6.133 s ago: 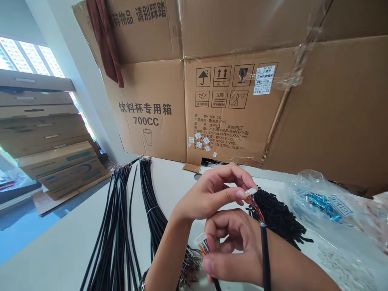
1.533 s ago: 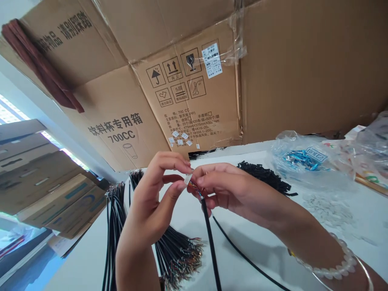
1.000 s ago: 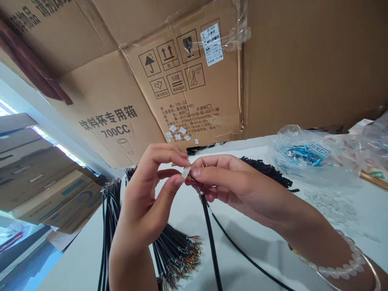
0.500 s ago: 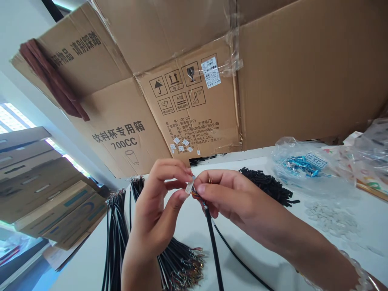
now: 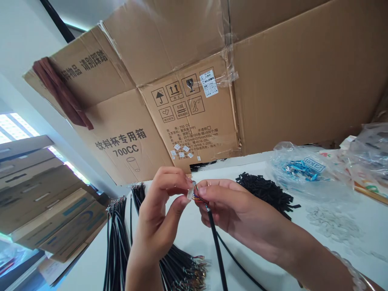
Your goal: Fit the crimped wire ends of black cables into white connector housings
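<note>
Head cam: L hand (image 5: 160,210) pinches small white plastic connector (image 5: 190,194) btwn thumb & index, other fingers curled. R hand (image 5: 236,214) grips colored wires (image 5: 200,198) right behind it, fingers closed; exact seating in connector too small to tell. Blk sheathed cable (image 5: 217,238) hangs from R hand, thin blk cable (image 5: 239,262) just beside it. Beaded bracelet (image 5: 345,268) on R wrist. Below hands, blk cable bundle w/ stripped ends (image 5: 178,264); 2nd blk cable bundle (image 5: 117,246) to its left, both on white table (image 5: 91,270). To right: heap of short blk tubing pieces (image 5: 265,194), plastic bag w/ blue metal parts (image 5: 298,169), pile of small clear bits (image 5: 333,224). Far: big cardboard carton (image 5: 188,117) w/ Chinese print & 700CC, red-brown cloth (image 5: 60,93) over flap, stacked flat cartons (image 5: 45,202) far left.
</note>
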{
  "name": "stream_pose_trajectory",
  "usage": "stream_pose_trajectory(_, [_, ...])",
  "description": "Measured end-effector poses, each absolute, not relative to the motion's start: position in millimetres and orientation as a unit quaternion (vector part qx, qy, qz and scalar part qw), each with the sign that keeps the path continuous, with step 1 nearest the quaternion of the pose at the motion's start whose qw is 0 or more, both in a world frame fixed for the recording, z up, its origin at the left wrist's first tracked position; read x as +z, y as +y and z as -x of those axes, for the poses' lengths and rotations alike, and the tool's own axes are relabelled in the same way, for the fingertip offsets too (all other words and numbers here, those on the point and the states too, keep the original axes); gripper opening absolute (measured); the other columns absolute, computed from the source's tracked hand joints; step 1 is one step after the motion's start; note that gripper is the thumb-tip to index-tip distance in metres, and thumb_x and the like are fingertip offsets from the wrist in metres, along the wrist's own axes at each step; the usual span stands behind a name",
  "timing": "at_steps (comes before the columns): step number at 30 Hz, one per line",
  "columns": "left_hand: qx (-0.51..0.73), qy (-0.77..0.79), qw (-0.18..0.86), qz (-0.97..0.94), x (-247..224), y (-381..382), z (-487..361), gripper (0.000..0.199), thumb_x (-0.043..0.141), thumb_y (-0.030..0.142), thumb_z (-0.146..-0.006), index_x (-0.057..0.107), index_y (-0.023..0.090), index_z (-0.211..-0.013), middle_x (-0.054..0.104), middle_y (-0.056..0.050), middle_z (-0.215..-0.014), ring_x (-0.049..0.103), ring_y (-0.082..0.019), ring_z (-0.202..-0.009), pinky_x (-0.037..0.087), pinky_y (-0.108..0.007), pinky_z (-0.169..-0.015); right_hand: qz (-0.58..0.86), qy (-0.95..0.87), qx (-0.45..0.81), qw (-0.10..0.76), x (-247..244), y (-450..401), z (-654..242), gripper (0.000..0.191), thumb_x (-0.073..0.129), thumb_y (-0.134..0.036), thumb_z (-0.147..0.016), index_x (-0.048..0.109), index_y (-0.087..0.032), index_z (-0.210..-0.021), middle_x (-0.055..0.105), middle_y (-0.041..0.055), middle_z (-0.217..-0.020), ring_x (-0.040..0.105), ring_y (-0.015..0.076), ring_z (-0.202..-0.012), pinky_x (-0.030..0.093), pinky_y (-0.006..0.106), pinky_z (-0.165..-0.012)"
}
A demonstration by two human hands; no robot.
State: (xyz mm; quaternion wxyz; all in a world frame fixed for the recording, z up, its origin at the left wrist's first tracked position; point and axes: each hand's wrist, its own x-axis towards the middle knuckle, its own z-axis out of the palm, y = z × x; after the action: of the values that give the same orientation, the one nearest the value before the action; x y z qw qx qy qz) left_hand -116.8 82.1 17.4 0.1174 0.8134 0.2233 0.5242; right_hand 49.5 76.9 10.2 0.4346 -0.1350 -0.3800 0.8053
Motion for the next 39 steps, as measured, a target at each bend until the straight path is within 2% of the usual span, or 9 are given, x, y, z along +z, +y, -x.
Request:
stream_pose_trajectory(10, [0.545,0.202,0.127,-0.804,15.6,87.6,115.0,0.015,0.055,0.015,-0.096,0.061,0.024,-0.107,0.057,-0.005,-0.095,0.055,-0.017,-0.092,0.051,-0.025,-0.074,0.134,-0.353,0.794,0.476,11.5,72.4,-49.1,0.029,0.082,-0.036,-0.073,0.061,-0.016,-0.072,0.050,-0.0015,-0.075,0.040,0.0104,-0.070,0.037,0.022,-0.070])
stream_pose_trajectory(19, [0.543,0.205,0.138,-0.802,14.1,89.7,114.6,0.015,0.055,0.014,-0.096,0.061,0.023,-0.106,0.057,-0.004,-0.094,0.055,-0.015,-0.092,0.050,-0.022,-0.077,0.123,-0.337,0.779,0.514,10.2,72.1,-43.8,0.027,0.086,-0.034,-0.069,0.067,-0.016,-0.075,0.059,-0.0034,-0.075,0.046,0.0078,-0.071,0.040,0.020,-0.072])
stream_pose_trajectory(23, [0.546,0.205,0.141,-0.800,13.5,89.7,116.1,0.015,0.055,0.015,-0.096,0.062,0.023,-0.106,0.057,-0.004,-0.094,0.055,-0.016,-0.091,0.051,-0.024,-0.076,0.103,-0.327,0.793,0.504,9.5,71.8,-43.2,0.021,0.082,-0.031,-0.075,0.069,-0.015,-0.078,0.062,-0.0022,-0.077,0.050,0.0066,-0.073,0.042,0.018,-0.072])
stream_pose_trajectory(28, [0.540,0.217,0.147,-0.800,13.0,88.6,116.6,0.013,0.055,0.017,-0.096,0.062,0.024,-0.105,0.057,-0.005,-0.095,0.054,-0.016,-0.091,0.051,-0.024,-0.076,0.074,-0.335,0.798,0.495,9.5,71.4,-45.1,0.018,0.072,-0.025,-0.085,0.066,-0.013,-0.074,0.058,-0.0012,-0.077,0.049,0.0063,-0.071,0.043,0.017,-0.070])
stream_pose_trajectory(39, [0.538,0.217,0.141,-0.802,14.8,86.1,116.2,0.014,0.053,0.014,-0.097,0.061,0.023,-0.106,0.056,-0.004,-0.095,0.054,-0.014,-0.092,0.050,-0.021,-0.079,0.114,-0.387,0.745,0.532,6.8,72.2,-42.0,0.024,0.079,-0.035,-0.081,0.066,-0.015,-0.082,0.059,-0.0029,-0.077,0.049,0.0068,-0.071,0.043,0.019,-0.075])
